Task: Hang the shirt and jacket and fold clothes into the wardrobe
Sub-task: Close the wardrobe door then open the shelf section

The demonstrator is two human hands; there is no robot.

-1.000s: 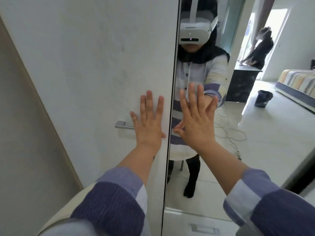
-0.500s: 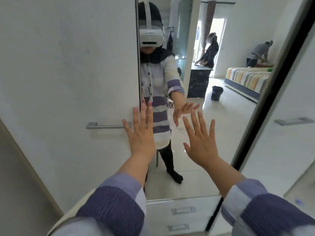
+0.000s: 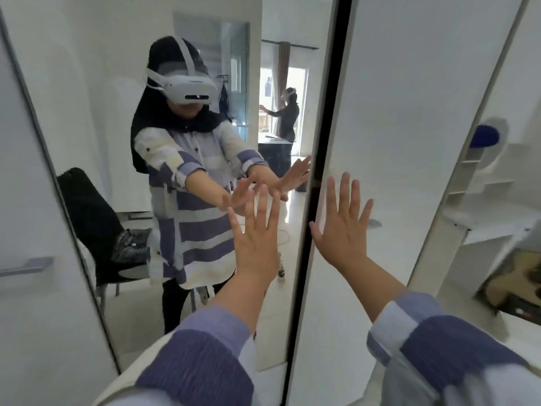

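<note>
- The person's left hand [image 3: 256, 244] is raised, palm facing away, fingers [image 3: 265, 206] spread and pointing up, holding nothing.
- The right hand [image 3: 342, 230] is lifted the same way beside it, fingers splayed, palm forward, empty.
- Both forearms are bare and reach forward, converging slightly.
- Striped purple-and-white sleeves [image 3: 199, 358] cover both arms from about mid-forearm back.
</note>
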